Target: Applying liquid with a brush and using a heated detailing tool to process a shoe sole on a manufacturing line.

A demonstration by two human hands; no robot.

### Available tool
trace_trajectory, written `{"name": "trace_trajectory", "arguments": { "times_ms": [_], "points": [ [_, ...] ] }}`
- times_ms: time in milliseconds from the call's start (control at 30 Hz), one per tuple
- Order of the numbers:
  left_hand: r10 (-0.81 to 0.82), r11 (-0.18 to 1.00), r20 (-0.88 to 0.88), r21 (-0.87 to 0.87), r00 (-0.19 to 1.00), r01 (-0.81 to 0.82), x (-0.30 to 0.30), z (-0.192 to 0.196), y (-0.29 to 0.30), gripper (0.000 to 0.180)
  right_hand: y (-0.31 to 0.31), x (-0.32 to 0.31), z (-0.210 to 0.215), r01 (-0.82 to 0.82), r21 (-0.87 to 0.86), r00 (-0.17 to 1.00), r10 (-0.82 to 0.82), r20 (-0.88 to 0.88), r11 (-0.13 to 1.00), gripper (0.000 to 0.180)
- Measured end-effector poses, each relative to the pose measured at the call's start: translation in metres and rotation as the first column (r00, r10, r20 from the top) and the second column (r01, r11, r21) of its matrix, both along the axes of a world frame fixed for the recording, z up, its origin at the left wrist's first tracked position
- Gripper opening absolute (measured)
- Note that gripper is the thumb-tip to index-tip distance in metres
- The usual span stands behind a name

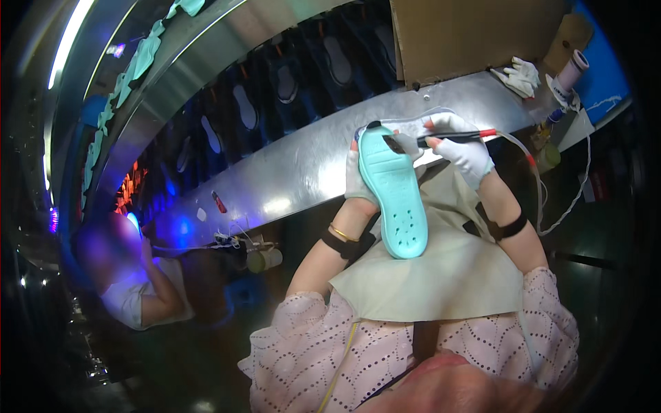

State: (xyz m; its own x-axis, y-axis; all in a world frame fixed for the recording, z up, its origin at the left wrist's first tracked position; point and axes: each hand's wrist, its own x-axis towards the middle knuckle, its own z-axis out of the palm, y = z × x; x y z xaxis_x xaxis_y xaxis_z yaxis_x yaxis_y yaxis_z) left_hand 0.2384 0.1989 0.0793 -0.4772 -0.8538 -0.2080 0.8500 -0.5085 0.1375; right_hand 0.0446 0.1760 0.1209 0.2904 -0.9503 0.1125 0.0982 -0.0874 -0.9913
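Note:
A turquoise moulded shoe [394, 189], with small holes near its lower end and dark patches at the top, is tilted upright in front of me. My left hand [355, 177], in a white fingerless glove, grips its left side, and most of those fingers are hidden behind it. My right hand [468, 155], gloved the same way, is closed round a black-handled brush [451, 139] with a red band. The brush's pale flat end is beside the shoe's upper right edge. From its back end runs a clear tube [529, 164]. A pale sole-shaped piece [437, 113] shows behind the shoe.
A metal bench [282, 182] carries a small red tool [219, 202] and white gloves [521, 76]. Behind it, a rack holds several soles [245, 107]. A cardboard sheet [475, 41] and a thread cone [573, 69] stand right. Another person [148, 289] sits left.

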Motion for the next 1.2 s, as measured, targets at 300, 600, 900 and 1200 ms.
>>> {"name": "trace_trajectory", "arguments": {
  "times_ms": [300,600,900,1200],
  "points": [
    [0.254,0.964,0.229,-0.140,0.940,-0.226,-0.024,0.001,0.000,0.060,-0.010,0.035,-0.010,0.070,-0.192,0.997,-0.065,0.035,0.979,0.024],
    [0.195,0.972,0.233,-0.176,0.953,-0.156,-0.008,0.004,-0.008,0.069,0.003,0.037,-0.007,-0.064,-0.276,0.996,0.079,0.043,0.959,0.022],
    [0.063,0.994,0.128,-0.092,0.990,-0.051,0.008,0.005,-0.010,0.072,0.031,0.028,-0.012,-0.121,-0.257,0.990,0.096,-0.105,0.959,0.014],
    [-0.012,0.991,0.479,-0.108,0.878,0.073,-0.004,-0.032,0.038,0.090,0.049,0.000,-0.041,-0.023,-0.018,0.997,0.022,-0.074,1.000,0.010]
  ]
}}
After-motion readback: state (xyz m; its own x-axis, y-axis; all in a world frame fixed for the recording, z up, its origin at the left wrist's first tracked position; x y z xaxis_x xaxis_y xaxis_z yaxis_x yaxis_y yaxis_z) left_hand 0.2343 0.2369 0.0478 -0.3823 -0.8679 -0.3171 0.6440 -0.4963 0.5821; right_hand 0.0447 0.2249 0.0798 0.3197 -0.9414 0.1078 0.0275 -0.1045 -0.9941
